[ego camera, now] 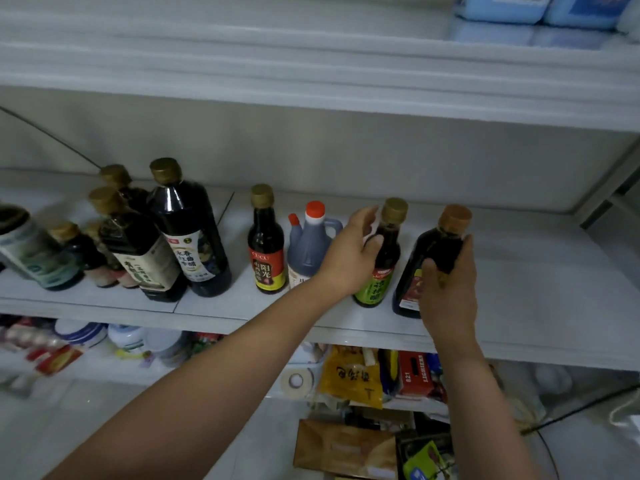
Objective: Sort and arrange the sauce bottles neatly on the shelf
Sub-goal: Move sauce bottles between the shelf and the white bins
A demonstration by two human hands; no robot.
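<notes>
Left hand: left hand holds the green-label bottle at its shoulder, thumb across the front and fingers curved up beside the neck.
Right hand: right hand grips the brown-capped bottle, thumb on the front of the dark glass and fingers wrapped round its right side.
Green-label bottle: upright on the shelf near the front edge, gold cap on, just left of the brown-capped bottle and apart from it.
Brown-capped bottle: dark, with a red and yellow label partly hidden by the right hand; its base is at the shelf surface, though whether it rests there or is lifted slightly cannot be told.
Jug: grey-blue handled jug with an orange-red cap stands just left of the left hand, its lower part hidden behind the wrist.
Red-label bottle: red-label bottle with a gold cap stands upright just beside the jug, on its left.
Left group: a tall dark bottle and a square bottle with a beige label stand close together, well apart from the hands; smaller gold-capped bottles crowd behind them, and a teal-labelled container sits at the far left.
Below: a yellow bag, a red box and a tape roll lie on the lower level.
Above: blue packs sit on the upper shelf, top right.
</notes>
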